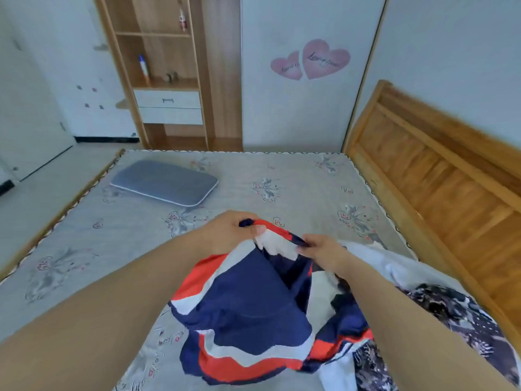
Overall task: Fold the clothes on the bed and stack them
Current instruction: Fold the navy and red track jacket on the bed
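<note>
Two hands hold one garment (248, 306) — a navy, red and white piece — lifted over the near part of the bed (296, 176); the left hand (234, 230) pinches its upper edge with curled fingers, and the right hand (321, 249) grips the same edge just beside it; the cloth hangs down between the forearms, its lower folds on the mattress. More clothes lie heaped at the right — a white piece (394, 266) and a dark speckled one (451, 314); a grey pillow (165, 182) lies well apart at the far left.

heart stickers' (310, 60) lettering blurred, dark patterned garment (451, 314) cropped
</note>
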